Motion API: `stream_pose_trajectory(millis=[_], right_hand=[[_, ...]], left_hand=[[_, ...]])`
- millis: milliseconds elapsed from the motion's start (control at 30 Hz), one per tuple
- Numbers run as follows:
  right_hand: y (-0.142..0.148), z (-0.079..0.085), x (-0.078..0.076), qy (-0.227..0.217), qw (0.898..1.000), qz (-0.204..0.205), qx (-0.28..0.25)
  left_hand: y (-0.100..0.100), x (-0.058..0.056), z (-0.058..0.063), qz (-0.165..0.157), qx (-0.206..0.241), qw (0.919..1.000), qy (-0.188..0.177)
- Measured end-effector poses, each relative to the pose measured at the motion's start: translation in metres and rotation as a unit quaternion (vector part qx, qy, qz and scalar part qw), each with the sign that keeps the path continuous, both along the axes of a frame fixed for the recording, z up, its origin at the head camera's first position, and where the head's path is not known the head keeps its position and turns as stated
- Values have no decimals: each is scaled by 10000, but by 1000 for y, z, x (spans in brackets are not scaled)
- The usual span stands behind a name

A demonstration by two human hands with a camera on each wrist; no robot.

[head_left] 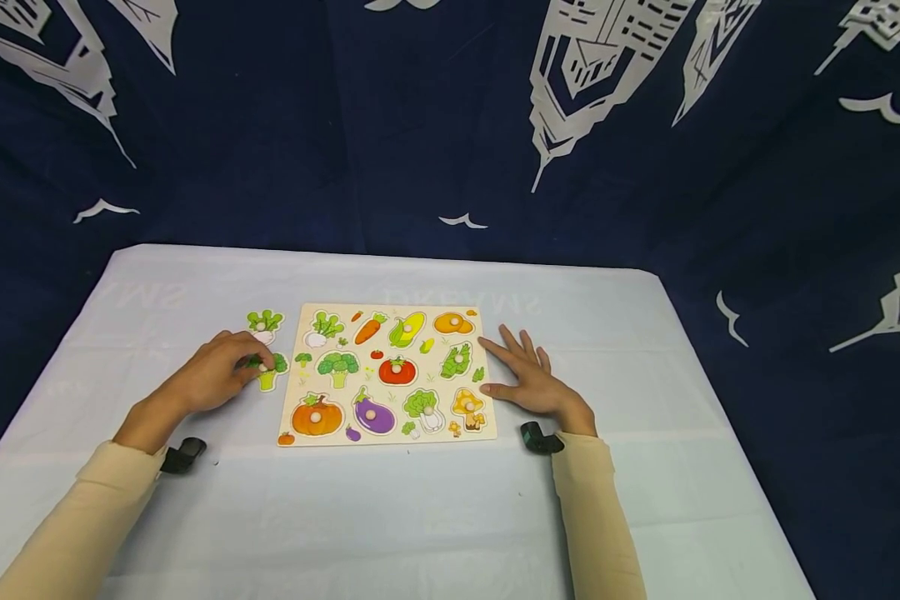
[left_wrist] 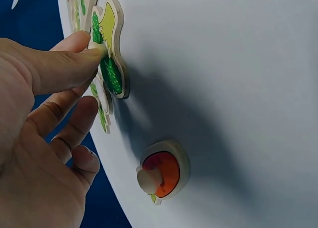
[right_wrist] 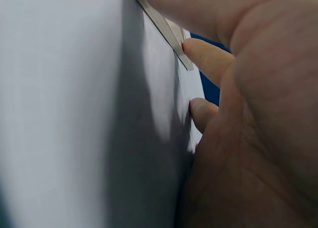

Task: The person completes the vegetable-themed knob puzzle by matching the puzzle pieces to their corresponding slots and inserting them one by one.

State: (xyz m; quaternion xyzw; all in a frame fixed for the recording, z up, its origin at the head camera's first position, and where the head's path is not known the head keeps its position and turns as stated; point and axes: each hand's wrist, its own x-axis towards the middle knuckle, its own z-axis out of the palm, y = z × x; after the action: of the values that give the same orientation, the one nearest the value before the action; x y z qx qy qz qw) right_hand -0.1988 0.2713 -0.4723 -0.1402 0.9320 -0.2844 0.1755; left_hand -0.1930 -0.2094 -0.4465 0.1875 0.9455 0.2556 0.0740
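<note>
My left hand (head_left: 221, 371) pinches the knob of a broccoli puzzle piece (left_wrist: 112, 71) between thumb and finger, left of the board. The piece stands tilted in the left wrist view, close over the white cloth. Just beyond it lies a turnip piece (head_left: 265, 323) with green leaves. Under the left hand, a round red-orange piece (left_wrist: 169, 173) with a knob sits on the cloth, hidden in the head view. My right hand (head_left: 532, 383) is spread, its thumb and index fingertip at the right edge of the wooden vegetable puzzle board (head_left: 360, 375).
On the board are a pumpkin (head_left: 317, 417), an eggplant (head_left: 373, 414), a leafy cabbage (head_left: 423, 408), mushrooms (head_left: 468, 408) and other vegetable pictures. A white cloth (head_left: 457, 517) covers the table. Behind hangs a dark blue printed curtain (head_left: 420, 125).
</note>
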Motion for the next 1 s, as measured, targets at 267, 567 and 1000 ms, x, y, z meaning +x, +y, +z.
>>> stream_pose_trajectory(millis=[267, 567, 1000], right_hand=[[-1, 0, 1, -24, 10000, -35, 28], [-1, -1, 2, -34, 10000, -14, 23], [-1, 1, 0, -45, 10000, -20, 63]], left_hand=[[0, 2, -3, 44, 58, 10000, -42], [-2, 1, -7, 15, 117, 9999, 66], [-4, 0, -4, 112, 109, 9998, 104]])
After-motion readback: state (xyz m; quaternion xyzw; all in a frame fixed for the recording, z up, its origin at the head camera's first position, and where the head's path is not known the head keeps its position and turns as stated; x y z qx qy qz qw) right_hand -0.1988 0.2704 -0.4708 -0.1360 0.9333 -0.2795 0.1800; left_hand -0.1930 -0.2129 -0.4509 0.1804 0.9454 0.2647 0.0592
